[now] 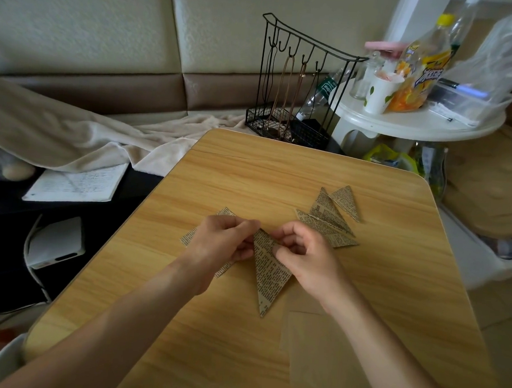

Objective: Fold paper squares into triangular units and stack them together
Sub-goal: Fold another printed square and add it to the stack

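Item 1. Wooden table: landmark for all entries below; light grain, rounded corners.

Item 2. Folded triangular unit of printed newsprint-style paper: sitting near the table's middle, its long point aiming toward the near edge, its top end being held between both hands.

Item 3. Left hand: reaching in over the table's near left side, fingers curling and pinching the upper left edge of the triangular unit.

Item 4. Right hand: reaching in over the table's near right side, thumb and curled fingers pinching the unit's upper right edge.

Item 5. Flat paper square: lying on the table just under the left hand, mostly covered, corners showing beyond the knuckles and wrist.

Item 6. Finished triangles: lying overlapped in a loose pile on the table toward its far right, just beyond the right hand.

Item 7. Translucent sheet: lying on the table's near right part, under the right forearm.

Item 8. Black wire rack: standing just past the table's far edge.

Item 9. White round side table: standing beyond the table's far right corner, carrying bottles and a cup.

Item 10. Open notebook: lying off the table's left side.
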### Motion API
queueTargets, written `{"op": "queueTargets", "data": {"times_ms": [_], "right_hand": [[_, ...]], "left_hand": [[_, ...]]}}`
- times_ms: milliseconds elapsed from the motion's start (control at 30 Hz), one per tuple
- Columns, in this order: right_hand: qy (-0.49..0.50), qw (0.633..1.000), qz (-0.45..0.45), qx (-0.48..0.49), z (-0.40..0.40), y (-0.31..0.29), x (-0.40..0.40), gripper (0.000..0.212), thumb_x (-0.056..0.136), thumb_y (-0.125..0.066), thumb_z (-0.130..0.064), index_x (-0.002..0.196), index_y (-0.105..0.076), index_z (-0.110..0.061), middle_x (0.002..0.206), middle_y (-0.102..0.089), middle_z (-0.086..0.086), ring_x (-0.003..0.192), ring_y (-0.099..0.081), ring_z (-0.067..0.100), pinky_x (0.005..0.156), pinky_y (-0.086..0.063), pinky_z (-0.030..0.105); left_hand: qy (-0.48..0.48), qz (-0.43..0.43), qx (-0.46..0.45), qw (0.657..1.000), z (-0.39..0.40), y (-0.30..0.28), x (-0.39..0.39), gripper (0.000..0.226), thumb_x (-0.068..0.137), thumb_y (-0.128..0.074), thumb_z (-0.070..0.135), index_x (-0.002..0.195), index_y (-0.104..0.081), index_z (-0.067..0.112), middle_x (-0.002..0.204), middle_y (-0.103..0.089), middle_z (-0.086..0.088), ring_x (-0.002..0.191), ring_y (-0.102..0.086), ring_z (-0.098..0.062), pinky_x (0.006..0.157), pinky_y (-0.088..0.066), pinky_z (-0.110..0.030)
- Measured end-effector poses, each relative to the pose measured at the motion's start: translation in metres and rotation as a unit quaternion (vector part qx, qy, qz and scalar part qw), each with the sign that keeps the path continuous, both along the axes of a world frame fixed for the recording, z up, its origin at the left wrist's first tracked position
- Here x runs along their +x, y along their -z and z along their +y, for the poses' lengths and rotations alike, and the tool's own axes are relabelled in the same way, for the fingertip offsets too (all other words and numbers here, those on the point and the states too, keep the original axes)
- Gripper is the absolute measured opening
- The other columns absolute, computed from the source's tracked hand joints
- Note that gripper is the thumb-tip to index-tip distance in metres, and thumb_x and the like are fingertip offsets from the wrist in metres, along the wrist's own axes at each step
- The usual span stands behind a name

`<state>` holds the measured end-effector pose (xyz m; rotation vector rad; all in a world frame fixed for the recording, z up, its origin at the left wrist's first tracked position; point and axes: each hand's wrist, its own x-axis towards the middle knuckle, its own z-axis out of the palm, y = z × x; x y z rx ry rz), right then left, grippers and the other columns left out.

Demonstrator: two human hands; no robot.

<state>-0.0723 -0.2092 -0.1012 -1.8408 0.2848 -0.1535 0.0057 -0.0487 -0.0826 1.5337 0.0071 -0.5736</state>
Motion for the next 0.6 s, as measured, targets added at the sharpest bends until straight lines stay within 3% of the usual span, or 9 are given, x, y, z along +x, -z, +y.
{"op": "queueTargets", "data": {"times_ms": [133,233,333,433,500,600], "right_hand": [[-0.007,0.999,-0.028,-0.018,0.0003,-0.0008,-0.0007,0.027,0.089,-0.071,-0.005,0.091,-0.068,-0.031,0.078,-0.068,-0.009,0.067,-0.056,0.011,0.066,-0.047,0.036],[-0.003,0.999,-0.032,-0.015,0.0002,-0.0025,-0.0011,0.022,0.090,-0.072,-0.006,0.089,-0.072,-0.027,0.082,-0.069,-0.007,0.075,-0.062,0.012,0.073,-0.052,0.035],[0.006,0.999,-0.036,-0.016,-0.0001,-0.0037,-0.0020,0.016,0.094,-0.070,-0.012,0.088,-0.074,-0.025,0.086,-0.072,-0.004,0.082,-0.066,0.012,0.075,-0.052,0.025],[0.017,0.999,-0.029,0.002,-0.0004,-0.0035,-0.0016,0.010,0.096,-0.070,-0.018,0.089,-0.074,-0.023,0.081,-0.071,0.001,0.073,-0.063,0.013,0.068,-0.049,0.023],[0.020,1.000,-0.023,0.008,-0.0014,-0.0032,-0.0013,0.008,0.097,-0.071,-0.024,0.089,-0.074,-0.023,0.077,-0.070,-0.006,0.071,-0.061,0.009,0.067,-0.048,0.021],[0.005,1.000,-0.012,-0.008,-0.0021,-0.0031,-0.0011,0.013,0.097,-0.071,-0.032,0.090,-0.077,-0.023,0.083,-0.074,-0.004,0.078,-0.066,0.011,0.076,-0.052,0.031]], "left_hand": [[-0.009,0.005,-0.002,1.000,0.0008,0.0001,0.0001,0.017,0.093,-0.073,0.012,0.092,-0.075,-0.005,0.072,-0.072,-0.007,0.065,-0.069,-0.009,0.064,-0.060,-0.021],[-0.012,0.004,-0.001,1.000,0.0018,-0.0003,0.0008,0.014,0.093,-0.072,0.009,0.092,-0.075,-0.004,0.072,-0.072,-0.007,0.066,-0.069,-0.010,0.064,-0.059,-0.022],[-0.012,0.001,0.001,1.000,0.0025,-0.0011,0.0006,0.013,0.094,-0.072,0.009,0.092,-0.075,-0.004,0.072,-0.073,-0.007,0.066,-0.069,-0.010,0.064,-0.059,-0.021],[-0.010,-0.005,0.001,1.000,0.0027,-0.0020,0.0002,0.012,0.094,-0.072,0.010,0.090,-0.076,-0.001,0.069,-0.072,-0.003,0.064,-0.068,-0.008,0.064,-0.058,-0.020],[-0.001,-0.010,0.001,1.000,0.0027,-0.0026,0.0003,0.012,0.094,-0.072,0.011,0.088,-0.077,0.002,0.069,-0.071,-0.002,0.064,-0.067,-0.007,0.066,-0.058,-0.021],[0.018,-0.016,-0.002,1.000,0.0026,-0.0036,-0.0014,0.012,0.094,-0.072,0.011,0.086,-0.078,0.004,0.070,-0.071,-0.001,0.066,-0.068,-0.008,0.068,-0.059,-0.022]]}}
